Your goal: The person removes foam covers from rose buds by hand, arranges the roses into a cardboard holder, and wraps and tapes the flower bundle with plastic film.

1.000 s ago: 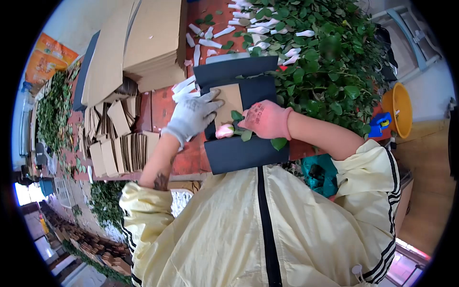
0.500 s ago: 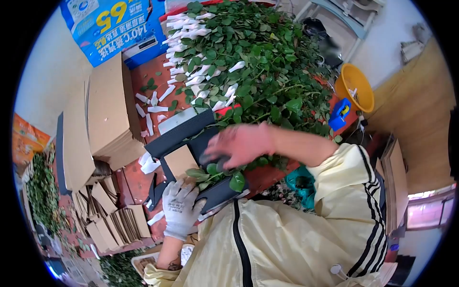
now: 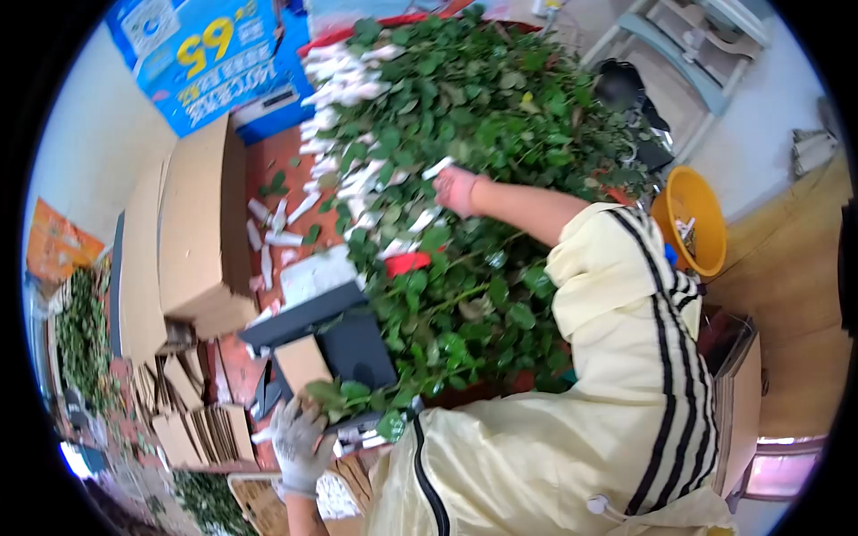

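1. Upper centre: the right hand (image 3: 458, 190) bunches its fingers at a white-sleeved rose (image 3: 437, 168); I cannot tell whether it grips.
2. Lower left: the left hand (image 3: 302, 444), fingers slightly spread, beside the black box (image 3: 360, 347); grip unclear.
3. Inside that box: a cardboard piece (image 3: 301, 363).

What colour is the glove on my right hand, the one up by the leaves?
Pink; the glove shows best in the head view.

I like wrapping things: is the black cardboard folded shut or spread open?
Spread open: the tan card lies uncovered on the black cardboard, with no flap folded over it.
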`<state>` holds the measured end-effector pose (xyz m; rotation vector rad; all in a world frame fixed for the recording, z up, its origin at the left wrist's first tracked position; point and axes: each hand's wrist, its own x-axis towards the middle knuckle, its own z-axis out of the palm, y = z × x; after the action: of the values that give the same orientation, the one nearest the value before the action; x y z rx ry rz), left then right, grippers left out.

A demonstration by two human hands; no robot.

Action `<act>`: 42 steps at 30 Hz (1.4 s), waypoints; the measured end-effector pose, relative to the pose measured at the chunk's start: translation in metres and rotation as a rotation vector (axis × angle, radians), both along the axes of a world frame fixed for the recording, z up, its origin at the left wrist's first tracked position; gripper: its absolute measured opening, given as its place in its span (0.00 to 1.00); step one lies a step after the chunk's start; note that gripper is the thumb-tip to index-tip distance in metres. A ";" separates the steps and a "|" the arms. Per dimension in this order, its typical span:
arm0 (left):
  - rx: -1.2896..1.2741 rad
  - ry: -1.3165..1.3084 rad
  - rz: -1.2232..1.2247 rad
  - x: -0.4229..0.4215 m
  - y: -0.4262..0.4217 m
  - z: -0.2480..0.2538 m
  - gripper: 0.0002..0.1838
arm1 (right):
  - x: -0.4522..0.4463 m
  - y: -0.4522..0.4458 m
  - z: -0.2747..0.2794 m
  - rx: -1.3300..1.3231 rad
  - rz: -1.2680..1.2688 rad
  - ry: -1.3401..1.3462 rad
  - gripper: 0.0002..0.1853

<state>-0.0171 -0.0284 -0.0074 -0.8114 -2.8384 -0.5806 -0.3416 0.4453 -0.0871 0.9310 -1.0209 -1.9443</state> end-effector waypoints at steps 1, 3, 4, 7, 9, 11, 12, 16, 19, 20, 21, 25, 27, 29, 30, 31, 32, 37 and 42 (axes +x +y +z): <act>0.029 -0.010 0.016 0.003 -0.001 -0.003 0.15 | 0.000 -0.005 -0.001 -0.134 -0.114 -0.293 0.09; 0.029 -0.021 0.052 0.005 -0.001 -0.007 0.16 | 0.000 -0.013 0.003 -0.522 -0.467 -1.022 0.05; 0.036 -0.025 0.058 0.005 0.000 -0.007 0.16 | -0.002 -0.007 0.008 -0.531 -0.472 -1.011 0.05; 0.042 -0.029 0.076 0.007 -0.001 -0.010 0.16 | -0.008 -0.007 0.017 -0.644 -0.530 -1.049 0.06; 0.040 -0.035 0.072 0.007 -0.003 -0.011 0.16 | -0.008 -0.010 0.020 -0.723 -0.574 -1.082 0.12; 0.056 -0.024 0.064 0.006 -0.003 -0.013 0.17 | -0.005 -0.032 0.088 -1.080 -0.868 -1.017 0.11; 0.054 -0.016 0.048 0.005 -0.003 -0.012 0.17 | -0.007 -0.035 0.128 -1.245 -0.838 -1.012 0.11; 0.057 -0.002 0.043 0.004 -0.001 -0.009 0.16 | -0.033 -0.033 0.170 -1.658 -0.258 -0.850 0.14; 0.108 -0.059 0.035 0.003 0.009 -0.002 0.18 | -0.037 -0.059 0.144 -1.419 -0.696 -0.973 0.23; 0.103 -0.008 0.006 0.002 0.007 -0.007 0.18 | -0.027 -0.058 0.147 -1.444 -0.752 -1.126 0.29; 0.069 0.044 0.009 0.005 0.005 -0.009 0.16 | -0.036 -0.047 0.135 -1.520 -0.731 -1.251 0.29; 0.388 -0.294 0.071 0.021 -0.034 -0.063 0.24 | 0.020 0.021 0.204 -2.321 -0.359 -0.917 0.17; 0.679 -0.634 0.163 0.023 -0.043 -0.077 0.33 | 0.015 0.104 0.189 -2.520 -0.199 -0.609 0.17; 0.745 -0.580 0.230 0.021 -0.027 -0.059 0.30 | 0.026 0.169 0.167 -2.638 -0.416 -0.263 0.22; 0.638 -0.563 0.222 0.023 -0.035 -0.066 0.29 | 0.025 0.202 0.144 -2.614 -0.600 -0.171 0.27; 0.633 -0.559 0.222 0.025 -0.035 -0.066 0.29 | 0.029 0.217 0.128 -2.660 -0.731 -0.135 0.31; 0.567 -0.513 0.213 0.025 -0.035 -0.063 0.28 | 0.031 0.216 0.115 -2.621 -0.852 0.000 0.34; -0.021 -0.154 0.031 0.023 -0.029 -0.040 0.33 | 0.021 0.212 0.093 -2.697 -1.092 -0.173 0.30; 0.136 -0.107 0.073 0.015 -0.022 -0.033 0.24 | 0.006 0.228 0.075 -2.687 -1.360 -0.243 0.24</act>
<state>-0.0021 -0.0506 -0.0408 -0.6699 -2.8705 -0.8184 -0.3357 0.6737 -0.0125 -1.3563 -2.8437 0.5463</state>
